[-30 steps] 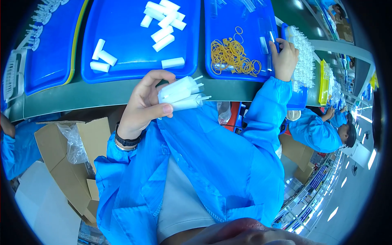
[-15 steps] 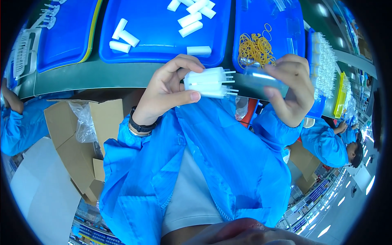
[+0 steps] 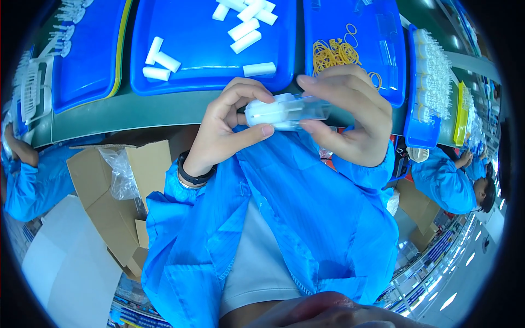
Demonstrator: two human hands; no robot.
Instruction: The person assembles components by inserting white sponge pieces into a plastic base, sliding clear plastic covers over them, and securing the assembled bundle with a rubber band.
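Green desk runs across the top, blue trays on it. Middle tray carries the white cylinders, right tray the rubber bands, plus some clear parts at its far end and right side. Left tray has a yellow edge along its right. Open cardboard box sits below desk level, left side. Slim blue bin right of the right tray, packed with spiky whitish parts.

Left hand: clamped on the white bundle, thumb below, fingers above. Right hand: blurred, thumb and fingers spread around the clear tube, can't tell if gripping. Bundle is in front of the desk's near edge, between both hands. Tube overlaps the bundle's right end. Cylinders: scattered, one near the tray's near edge. Bands: tangled yellow pile, a few loose.
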